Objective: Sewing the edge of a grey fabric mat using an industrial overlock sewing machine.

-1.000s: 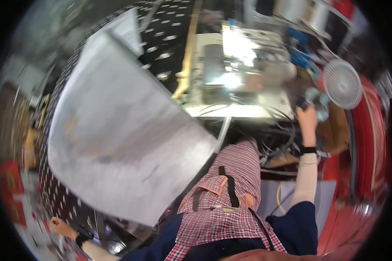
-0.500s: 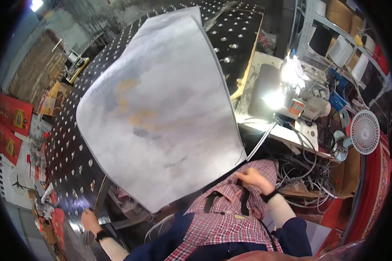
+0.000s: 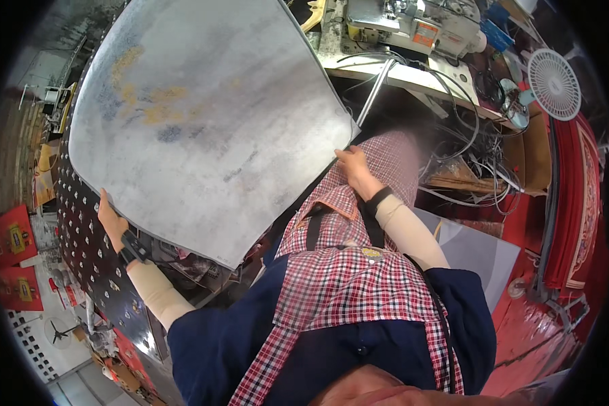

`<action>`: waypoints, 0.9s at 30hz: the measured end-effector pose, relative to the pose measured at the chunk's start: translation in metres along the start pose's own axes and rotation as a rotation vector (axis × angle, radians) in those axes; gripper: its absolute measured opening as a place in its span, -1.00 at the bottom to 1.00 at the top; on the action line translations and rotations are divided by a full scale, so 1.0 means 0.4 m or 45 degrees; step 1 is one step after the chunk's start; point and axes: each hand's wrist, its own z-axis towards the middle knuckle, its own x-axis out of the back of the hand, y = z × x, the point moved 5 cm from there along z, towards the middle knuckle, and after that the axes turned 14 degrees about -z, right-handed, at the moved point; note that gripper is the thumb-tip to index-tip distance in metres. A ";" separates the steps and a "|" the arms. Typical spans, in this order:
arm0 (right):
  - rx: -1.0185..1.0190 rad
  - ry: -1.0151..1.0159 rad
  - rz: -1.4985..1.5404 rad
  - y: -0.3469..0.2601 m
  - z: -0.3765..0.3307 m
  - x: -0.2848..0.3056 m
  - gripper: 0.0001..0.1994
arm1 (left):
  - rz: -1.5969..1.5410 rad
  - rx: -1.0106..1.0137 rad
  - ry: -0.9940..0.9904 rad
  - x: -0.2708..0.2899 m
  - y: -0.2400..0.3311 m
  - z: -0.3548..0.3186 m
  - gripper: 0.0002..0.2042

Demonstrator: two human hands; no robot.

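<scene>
A large grey mat (image 3: 203, 128) with a marbled pattern, ochre patches and a thin dark edging lies across a black table (image 3: 88, 237) dotted with shiny studs. My right hand (image 3: 356, 170) is closed on the mat's near edge, close to its right corner. At the mat's left edge is my left hand (image 3: 112, 220), its fingers stretched out along the border and touching it. The near corner of the mat hangs over the table's front, towards my checked apron (image 3: 345, 284).
To the right, a sewing machine (image 3: 446, 30) stands on a white worktop (image 3: 413, 76), with a tangle of cables (image 3: 474, 162) below. A white fan (image 3: 553, 84) and rolled red carpets (image 3: 575, 203) are further right. A metal rod (image 3: 377, 91) slants beside the mat's corner.
My left hand has come up from the table's lower left to the mat's left edge. My right hand has closed on the near edge by the corner. The view has tilted down.
</scene>
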 end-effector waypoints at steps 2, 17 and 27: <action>0.097 0.124 0.319 0.008 0.022 0.031 -0.37 | 0.593 -0.278 -0.128 -0.024 0.006 0.026 -0.58; 1.906 0.697 -1.937 -0.251 -0.511 0.043 -0.63 | -0.787 0.128 -0.122 -0.192 0.068 0.093 -0.61; 1.274 0.550 -1.378 -0.274 -0.474 0.139 -0.70 | 0.458 -0.264 -0.033 -0.380 0.210 0.610 -0.70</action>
